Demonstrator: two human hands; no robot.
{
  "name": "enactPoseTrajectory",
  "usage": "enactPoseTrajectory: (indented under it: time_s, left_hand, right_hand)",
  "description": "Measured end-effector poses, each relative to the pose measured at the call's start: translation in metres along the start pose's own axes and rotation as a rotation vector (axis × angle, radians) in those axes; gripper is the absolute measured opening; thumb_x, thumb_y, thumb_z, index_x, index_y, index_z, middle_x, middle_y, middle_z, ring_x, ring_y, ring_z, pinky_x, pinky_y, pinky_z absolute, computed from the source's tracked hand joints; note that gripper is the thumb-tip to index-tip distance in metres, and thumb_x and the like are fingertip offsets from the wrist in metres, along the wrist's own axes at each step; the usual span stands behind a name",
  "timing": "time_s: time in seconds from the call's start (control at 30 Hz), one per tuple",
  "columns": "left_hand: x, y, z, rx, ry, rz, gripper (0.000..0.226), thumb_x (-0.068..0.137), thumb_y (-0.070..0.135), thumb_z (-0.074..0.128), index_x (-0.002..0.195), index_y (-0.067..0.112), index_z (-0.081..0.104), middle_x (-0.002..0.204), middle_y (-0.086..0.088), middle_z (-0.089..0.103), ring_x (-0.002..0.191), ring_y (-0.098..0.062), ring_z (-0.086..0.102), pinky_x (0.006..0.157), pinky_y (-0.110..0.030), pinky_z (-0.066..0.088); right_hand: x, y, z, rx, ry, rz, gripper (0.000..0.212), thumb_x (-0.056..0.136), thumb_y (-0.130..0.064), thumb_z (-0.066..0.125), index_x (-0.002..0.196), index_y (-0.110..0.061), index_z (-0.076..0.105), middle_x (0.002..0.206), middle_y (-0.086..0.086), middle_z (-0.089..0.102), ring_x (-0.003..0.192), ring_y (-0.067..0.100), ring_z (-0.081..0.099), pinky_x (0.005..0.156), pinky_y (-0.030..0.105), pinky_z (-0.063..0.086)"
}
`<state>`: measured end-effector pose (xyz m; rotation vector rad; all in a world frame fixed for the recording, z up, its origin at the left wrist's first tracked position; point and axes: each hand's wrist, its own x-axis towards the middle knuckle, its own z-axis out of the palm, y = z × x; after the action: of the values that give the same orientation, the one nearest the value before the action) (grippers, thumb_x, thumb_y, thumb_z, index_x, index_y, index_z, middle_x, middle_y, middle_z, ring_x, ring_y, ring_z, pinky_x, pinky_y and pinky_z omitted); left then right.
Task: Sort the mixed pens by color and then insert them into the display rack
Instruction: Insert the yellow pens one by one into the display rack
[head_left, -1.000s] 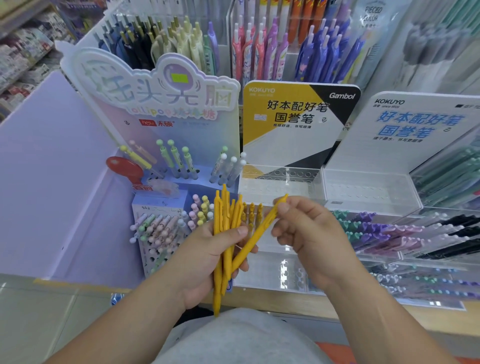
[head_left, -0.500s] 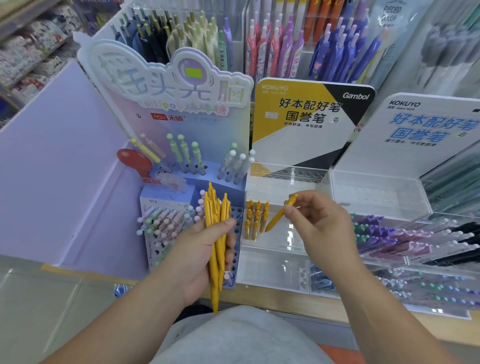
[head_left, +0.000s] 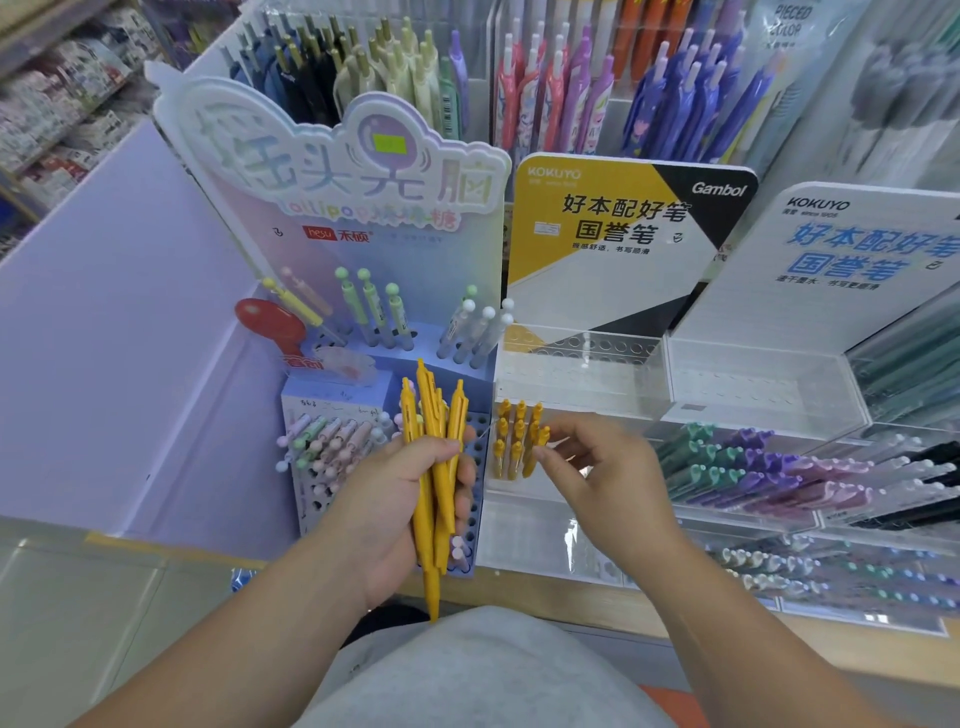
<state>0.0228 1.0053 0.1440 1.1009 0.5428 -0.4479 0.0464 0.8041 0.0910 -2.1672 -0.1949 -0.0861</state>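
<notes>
Yellow overload lol: left hand (head_left: 395, 512) grips a bunch of yellow pens (head_left: 434, 441) upright, right hand (head_left: 608, 478) pinches a single pen (head_left: 533, 454) standing in the clear acrylic rack (head_left: 576, 376). Wooden bench (head_left: 727, 626) underneath, lilac panel (head_left: 130, 312) on the left, shop shelves (head_left: 52, 109) behind.

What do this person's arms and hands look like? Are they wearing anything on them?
Both arms are bare as far as the picture shows, with no sleeves in view. The left hand and right hand carry no gloves, rings, watch or bracelet that I can see. A grey garment shows below, at the person's middle.
</notes>
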Motion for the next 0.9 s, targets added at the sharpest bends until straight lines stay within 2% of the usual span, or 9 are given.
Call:
enactPoseTrajectory:
  time_s: [0.13,0.5,0.6,0.7,0.8,0.9]
  left_hand:
    - [0.0,0.002,0.0,0.006,-0.004,0.013,0.024,0.097,0.012,0.052,0.112,0.006,0.068,0.076,-0.012,0.06,0.053,-0.02,0.052,0.049,-0.032,0.046]
    - [-0.001,0.003,0.0,0.028,-0.003,0.017,0.025,0.096,0.011,0.053,0.114,0.005,0.068,0.077,-0.013,0.061,0.054,-0.02,0.053,0.051,-0.032,0.046]
    - [-0.002,0.004,0.001,0.043,-0.018,0.021,0.025,0.096,0.011,0.052,0.114,0.004,0.069,0.077,-0.013,0.061,0.054,-0.021,0.052,0.052,-0.032,0.045]
    - [-0.005,0.005,0.005,0.084,-0.063,0.04,0.025,0.096,0.009,0.052,0.112,0.004,0.07,0.077,-0.013,0.063,0.055,-0.021,0.053,0.052,-0.031,0.045]
    - [-0.009,0.007,0.01,0.135,-0.094,0.057,0.023,0.097,0.008,0.052,0.106,0.006,0.072,0.073,-0.012,0.065,0.052,-0.02,0.053,0.048,-0.029,0.046]
    - [-0.01,0.008,0.014,0.152,-0.125,0.052,0.023,0.097,0.008,0.052,0.1,0.006,0.074,0.069,-0.013,0.064,0.047,-0.018,0.049,0.045,-0.027,0.042]
  right_hand:
    - [0.0,0.007,0.008,-0.065,-0.024,-0.003,0.017,0.085,-0.017,0.076,0.101,-0.023,0.074,0.086,-0.013,0.069,0.072,0.003,0.063,0.067,0.028,0.055]
    - [-0.004,0.009,0.012,-0.183,-0.056,0.007,0.016,0.086,-0.023,0.076,0.101,-0.02,0.071,0.081,-0.017,0.064,0.069,0.002,0.059,0.064,0.016,0.049]
    - [-0.005,0.009,0.013,-0.121,-0.071,0.028,0.019,0.087,-0.021,0.074,0.104,-0.023,0.065,0.086,-0.019,0.065,0.074,0.003,0.063,0.067,0.027,0.056]
    - [-0.005,0.007,0.011,-0.096,-0.082,0.044,0.023,0.086,-0.021,0.075,0.101,-0.028,0.06,0.085,-0.023,0.062,0.074,0.001,0.062,0.068,0.029,0.056]
    - [-0.003,0.002,0.002,-0.085,-0.083,0.046,0.035,0.083,-0.021,0.078,0.1,-0.04,0.054,0.09,-0.02,0.064,0.073,0.003,0.063,0.067,0.029,0.056]
    - [-0.002,-0.009,-0.009,0.101,-0.052,0.126,0.029,0.085,-0.014,0.075,0.101,-0.032,0.059,0.09,-0.015,0.068,0.07,0.01,0.064,0.066,0.027,0.054]
